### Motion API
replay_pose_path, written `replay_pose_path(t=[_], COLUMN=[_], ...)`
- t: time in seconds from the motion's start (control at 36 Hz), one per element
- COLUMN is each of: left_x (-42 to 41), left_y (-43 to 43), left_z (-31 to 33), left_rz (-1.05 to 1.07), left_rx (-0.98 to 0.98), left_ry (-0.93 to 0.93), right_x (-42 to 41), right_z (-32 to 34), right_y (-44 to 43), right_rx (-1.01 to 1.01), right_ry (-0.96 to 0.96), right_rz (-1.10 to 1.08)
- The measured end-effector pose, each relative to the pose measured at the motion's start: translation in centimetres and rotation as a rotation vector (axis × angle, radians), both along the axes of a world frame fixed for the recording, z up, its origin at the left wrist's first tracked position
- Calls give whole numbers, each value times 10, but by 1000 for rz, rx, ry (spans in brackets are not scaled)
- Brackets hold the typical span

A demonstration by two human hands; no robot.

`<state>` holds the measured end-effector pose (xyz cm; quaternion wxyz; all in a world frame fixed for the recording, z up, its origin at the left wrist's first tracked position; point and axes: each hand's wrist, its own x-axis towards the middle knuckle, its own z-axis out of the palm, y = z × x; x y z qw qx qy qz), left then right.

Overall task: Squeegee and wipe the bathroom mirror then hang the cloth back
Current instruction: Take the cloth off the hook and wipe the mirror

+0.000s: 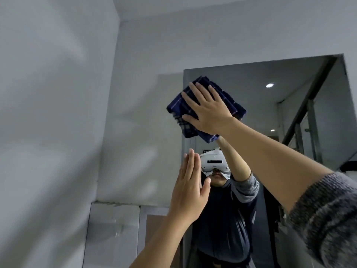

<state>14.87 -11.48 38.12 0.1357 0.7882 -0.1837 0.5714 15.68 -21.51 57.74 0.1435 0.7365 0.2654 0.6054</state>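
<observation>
The bathroom mirror [270, 105] fills the right half of the view, its left edge running down the grey wall. A folded dark blue checked cloth [178, 109] is pressed flat against the mirror's upper left part under my right hand [208, 111], fingers spread over it. My left hand [190, 182] is raised lower down near the mirror's left edge, palm flat, fingers together, holding nothing. The mirror reflects a person with a white headset and both raised arms. No squeegee is visible.
A plain grey wall [58, 113] covers the left side, meeting a second wall at a corner. Lighter tiles [114, 229] begin below a ledge at lower left. The mirror reflects ceiling lights and a dark slanted beam.
</observation>
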Motion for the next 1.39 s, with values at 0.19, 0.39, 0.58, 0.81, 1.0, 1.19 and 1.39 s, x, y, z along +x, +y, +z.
replay_pose_path(t=[0.19, 0.39, 0.58, 0.81, 1.0, 1.19, 1.39], left_x=[1, -1, 0, -3, -5, -6, -6], left_y=[-8, -5, -9, -6, -1, -1, 2], left_z=[-1, -1, -1, -19, -46, -62, -63], left_rz=[-14, -22, -3, -12, -6, -43, -31], left_rx=[-44, -21, -48, -13, 9, -24, 3], left_ry=[-6, -7, 9, 53, 73, 68, 68], right_x=[0, 4, 8, 6, 2, 1, 1], right_z=[-9, -42, -93, -108, -94, -110, -116], right_y=[-104, -202, -175, -93, -29, -27, -121], right_rx=[-157, 542, 1200, 1266, 802, 37, -208], right_ry=[22, 61, 73, 99, 105, 42, 39], right_rz=[-126, -56, 74, 118, 87, 32, -130])
